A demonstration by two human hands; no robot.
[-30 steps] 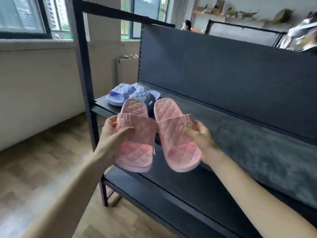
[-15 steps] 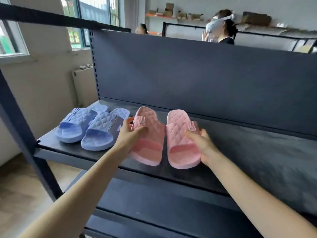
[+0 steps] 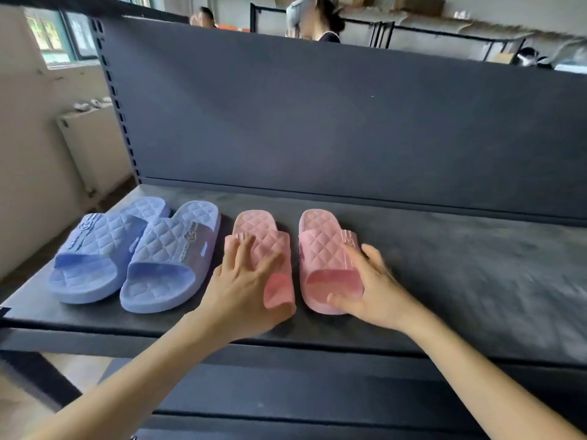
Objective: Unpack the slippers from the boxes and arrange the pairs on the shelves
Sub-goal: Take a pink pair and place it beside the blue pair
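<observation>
Presently, the pink slippers [image 3: 320, 246] on the shelf [image 3: 444, 265] are touched by the left hand [image 3: 244, 287] and right hand [image 3: 378, 290], fingers spread.

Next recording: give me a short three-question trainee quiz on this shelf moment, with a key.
1. True or false: the pink slippers lie on the shelf, to the right of the blue slippers.
2. The left hand rests on: A a blue slipper; B the left pink slipper; C bare shelf.
3. Which slipper does the right hand touch?
Key: 1 true; 2 B; 3 the right pink slipper.
</observation>
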